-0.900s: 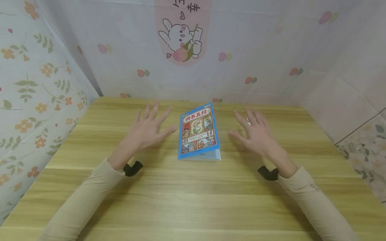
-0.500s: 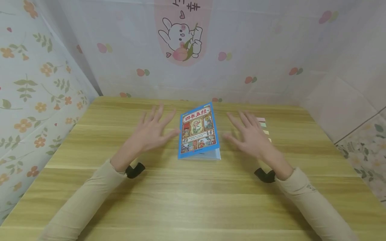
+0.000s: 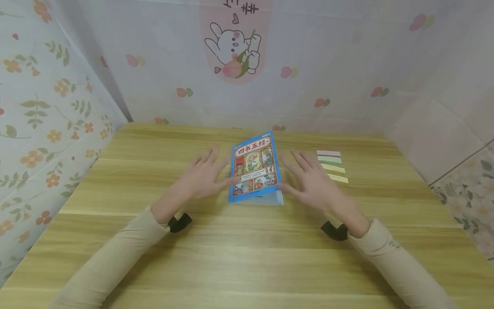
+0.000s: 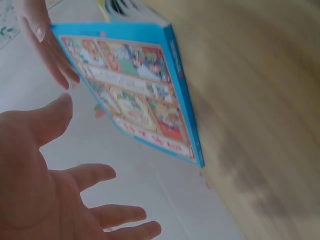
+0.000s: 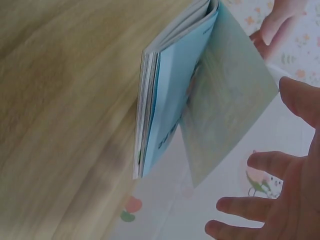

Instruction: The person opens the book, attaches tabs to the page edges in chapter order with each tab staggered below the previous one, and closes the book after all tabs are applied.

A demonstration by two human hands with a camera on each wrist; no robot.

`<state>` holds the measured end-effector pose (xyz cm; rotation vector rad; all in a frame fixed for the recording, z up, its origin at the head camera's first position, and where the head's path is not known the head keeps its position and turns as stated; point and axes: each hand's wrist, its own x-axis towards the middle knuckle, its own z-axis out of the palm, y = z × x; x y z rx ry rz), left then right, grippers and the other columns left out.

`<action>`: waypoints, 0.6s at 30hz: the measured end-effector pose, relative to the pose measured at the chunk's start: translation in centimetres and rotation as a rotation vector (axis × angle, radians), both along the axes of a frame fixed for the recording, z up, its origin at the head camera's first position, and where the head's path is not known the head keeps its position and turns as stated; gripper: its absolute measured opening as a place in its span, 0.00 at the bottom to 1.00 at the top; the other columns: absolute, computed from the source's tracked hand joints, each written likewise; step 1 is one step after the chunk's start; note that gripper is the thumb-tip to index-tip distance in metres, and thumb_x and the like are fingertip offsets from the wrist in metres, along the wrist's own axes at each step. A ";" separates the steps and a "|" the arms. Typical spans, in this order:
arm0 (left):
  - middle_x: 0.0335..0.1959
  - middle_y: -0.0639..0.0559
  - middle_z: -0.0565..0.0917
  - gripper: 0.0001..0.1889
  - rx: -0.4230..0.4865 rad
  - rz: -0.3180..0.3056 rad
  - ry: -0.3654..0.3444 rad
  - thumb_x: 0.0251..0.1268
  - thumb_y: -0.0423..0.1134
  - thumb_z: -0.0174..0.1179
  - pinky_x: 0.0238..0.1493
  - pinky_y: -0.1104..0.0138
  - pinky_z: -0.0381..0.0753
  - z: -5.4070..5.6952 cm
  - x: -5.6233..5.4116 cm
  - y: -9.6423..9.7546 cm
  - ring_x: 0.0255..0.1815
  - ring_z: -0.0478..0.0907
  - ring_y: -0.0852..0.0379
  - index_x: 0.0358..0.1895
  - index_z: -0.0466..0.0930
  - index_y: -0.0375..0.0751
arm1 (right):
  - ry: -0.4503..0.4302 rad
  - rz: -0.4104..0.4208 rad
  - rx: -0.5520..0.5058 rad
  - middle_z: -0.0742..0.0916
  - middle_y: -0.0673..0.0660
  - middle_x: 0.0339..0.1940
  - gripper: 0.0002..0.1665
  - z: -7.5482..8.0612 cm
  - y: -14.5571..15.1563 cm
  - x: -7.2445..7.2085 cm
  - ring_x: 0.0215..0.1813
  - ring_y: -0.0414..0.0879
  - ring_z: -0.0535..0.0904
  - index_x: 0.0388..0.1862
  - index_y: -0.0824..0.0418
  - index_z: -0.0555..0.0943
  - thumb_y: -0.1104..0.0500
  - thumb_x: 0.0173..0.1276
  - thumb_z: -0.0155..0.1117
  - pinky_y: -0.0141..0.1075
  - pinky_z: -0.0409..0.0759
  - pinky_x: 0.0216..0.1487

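A blue-bordered picture book point(image 3: 252, 167) with red Chinese characters lies in the middle of the table, its front cover lifted at the right side. My left hand point(image 3: 200, 178) is spread at the book's left, its thumb overlapping the cover in the head view. On the other side, my right hand point(image 3: 314, 184) has its fingers straight, the thumb right at the cover's lower right corner. The right wrist view shows the raised cover's pale inner side point(image 5: 230, 95) above the pages point(image 5: 145, 115). In the left wrist view the spine point(image 4: 182, 90) faces my left palm.
Several paper strips, pink, green and yellow point(image 3: 332, 167), lie on the wooden table point(image 3: 247, 257) right of the book. A white curtain point(image 3: 154, 56) with a rabbit print hangs behind the table's back edge. Floral cloth point(image 3: 50, 128) hangs along the left side.
Both hands have moved inward toward the book, from apart on either side to right at its edges. The paper strips, mostly covered by the right hand before, now show. The book has stayed put.
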<state>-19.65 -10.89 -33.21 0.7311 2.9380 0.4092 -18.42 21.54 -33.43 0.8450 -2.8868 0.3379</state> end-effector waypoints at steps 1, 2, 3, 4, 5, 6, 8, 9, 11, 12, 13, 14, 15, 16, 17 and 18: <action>0.82 0.33 0.41 0.45 -0.002 -0.005 -0.005 0.72 0.72 0.41 0.76 0.39 0.47 -0.1 0.1 0.2 0.81 0.41 0.34 0.84 0.41 0.54 | -0.007 0.002 0.001 0.58 0.67 0.81 0.48 0.0 -0.1 0.1 0.80 0.68 0.49 0.83 0.50 0.55 0.31 0.73 0.54 0.66 0.44 0.75; 0.81 0.33 0.43 0.45 -0.004 -0.010 -0.006 0.72 0.72 0.42 0.75 0.39 0.48 -0.3 0.2 0.4 0.80 0.42 0.34 0.83 0.42 0.53 | -0.009 0.004 0.001 0.58 0.67 0.81 0.48 -0.1 -0.2 0.2 0.80 0.68 0.49 0.83 0.50 0.56 0.31 0.73 0.55 0.66 0.45 0.75; 0.81 0.33 0.43 0.45 -0.007 -0.014 -0.008 0.73 0.71 0.42 0.75 0.38 0.50 -0.4 0.2 0.5 0.80 0.43 0.34 0.83 0.43 0.53 | -0.012 0.006 0.001 0.58 0.67 0.81 0.48 -0.1 -0.3 0.3 0.80 0.67 0.49 0.83 0.50 0.56 0.31 0.72 0.55 0.67 0.46 0.75; 0.81 0.34 0.45 0.44 -0.004 -0.018 -0.010 0.73 0.71 0.43 0.74 0.37 0.51 -0.5 0.3 0.7 0.80 0.45 0.34 0.83 0.44 0.53 | -0.016 0.006 0.002 0.58 0.66 0.81 0.48 -0.2 -0.4 0.3 0.80 0.67 0.49 0.83 0.49 0.56 0.31 0.72 0.55 0.67 0.47 0.74; 0.81 0.34 0.46 0.44 0.002 -0.021 -0.012 0.73 0.70 0.44 0.73 0.37 0.53 -0.7 0.4 0.8 0.80 0.46 0.34 0.83 0.46 0.52 | -0.020 0.007 0.003 0.58 0.66 0.81 0.48 -0.2 -0.4 0.4 0.80 0.67 0.49 0.83 0.49 0.56 0.31 0.72 0.55 0.68 0.48 0.74; 0.81 0.34 0.46 0.43 0.004 -0.025 -0.011 0.73 0.70 0.45 0.72 0.36 0.54 -0.8 0.5 0.9 0.80 0.47 0.34 0.83 0.47 0.52 | -0.025 0.009 0.004 0.58 0.66 0.81 0.48 -0.2 -0.5 0.5 0.80 0.67 0.49 0.83 0.49 0.56 0.31 0.72 0.56 0.68 0.49 0.73; 0.81 0.35 0.48 0.42 0.008 -0.029 -0.009 0.73 0.68 0.46 0.71 0.36 0.57 -1.0 0.6 1.2 0.79 0.49 0.33 0.82 0.50 0.51 | -0.035 0.015 0.007 0.59 0.66 0.81 0.48 -0.3 -0.6 0.6 0.80 0.67 0.50 0.83 0.48 0.56 0.31 0.71 0.56 0.69 0.49 0.73; 0.81 0.35 0.49 0.42 0.005 -0.031 -0.008 0.73 0.68 0.47 0.70 0.35 0.58 -1.0 0.7 1.4 0.79 0.50 0.33 0.82 0.51 0.51 | -0.042 0.018 0.010 0.59 0.66 0.81 0.48 -0.3 -0.7 0.7 0.80 0.67 0.50 0.83 0.48 0.57 0.31 0.71 0.57 0.69 0.50 0.73; 0.81 0.36 0.51 0.42 -0.003 -0.040 0.000 0.73 0.68 0.47 0.69 0.35 0.61 -1.1 0.8 1.7 0.78 0.52 0.33 0.82 0.53 0.50 | -0.045 0.029 0.018 0.60 0.66 0.81 0.48 -0.2 -0.9 0.8 0.80 0.68 0.51 0.82 0.49 0.58 0.31 0.71 0.57 0.69 0.52 0.72; 0.80 0.35 0.53 0.42 -0.005 -0.045 0.003 0.73 0.68 0.47 0.68 0.35 0.62 -1.2 0.8 1.8 0.78 0.54 0.32 0.82 0.54 0.50 | -0.046 0.033 0.021 0.60 0.66 0.80 0.48 -0.2 -1.0 0.8 0.79 0.68 0.52 0.82 0.49 0.59 0.30 0.71 0.57 0.69 0.53 0.72; 0.80 0.35 0.54 0.42 -0.008 -0.050 0.005 0.73 0.69 0.47 0.67 0.35 0.63 -1.3 0.8 1.9 0.77 0.55 0.32 0.81 0.54 0.50 | -0.048 0.039 0.022 0.61 0.67 0.80 0.48 -0.2 -1.0 0.8 0.79 0.68 0.53 0.82 0.48 0.59 0.30 0.71 0.58 0.69 0.54 0.71; 0.79 0.35 0.56 0.43 -0.014 -0.057 0.008 0.72 0.69 0.47 0.67 0.36 0.65 -1.3 0.9 2.0 0.76 0.57 0.32 0.82 0.53 0.49 | -0.045 0.047 0.023 0.62 0.67 0.80 0.47 -0.2 -1.1 0.8 0.78 0.69 0.54 0.82 0.49 0.60 0.31 0.70 0.58 0.69 0.55 0.71; 0.79 0.35 0.57 0.43 -0.020 -0.063 0.010 0.72 0.70 0.46 0.66 0.36 0.66 -1.4 0.9 2.1 0.76 0.58 0.32 0.82 0.53 0.49 | -0.040 0.053 0.024 0.62 0.67 0.79 0.47 -0.3 -1.2 0.8 0.78 0.69 0.55 0.81 0.49 0.61 0.31 0.70 0.59 0.69 0.56 0.71; 0.78 0.35 0.57 0.43 -0.024 -0.071 0.011 0.72 0.70 0.46 0.66 0.36 0.67 -1.4 0.9 2.2 0.76 0.58 0.32 0.82 0.53 0.49 | -0.034 0.059 0.027 0.63 0.68 0.79 0.46 -0.3 -1.2 0.8 0.77 0.70 0.56 0.81 0.49 0.62 0.32 0.70 0.59 0.69 0.57 0.70; 0.78 0.35 0.58 0.43 -0.029 -0.078 0.014 0.72 0.70 0.46 0.65 0.37 0.68 -1.4 1.0 2.2 0.75 0.59 0.32 0.82 0.53 0.49 | -0.028 0.064 0.029 0.64 0.68 0.78 0.46 -0.4 -1.2 0.8 0.77 0.70 0.58 0.80 0.50 0.63 0.32 0.70 0.60 0.69 0.57 0.70; 0.78 0.35 0.58 0.43 -0.034 -0.084 0.017 0.72 0.69 0.46 0.65 0.37 0.68 -1.5 1.0 2.3 0.75 0.60 0.32 0.82 0.53 0.49 | -0.021 0.070 0.028 0.65 0.68 0.78 0.45 -0.5 -1.3 0.7 0.76 0.70 0.59 0.80 0.50 0.64 0.33 0.70 0.61 0.68 0.59 0.70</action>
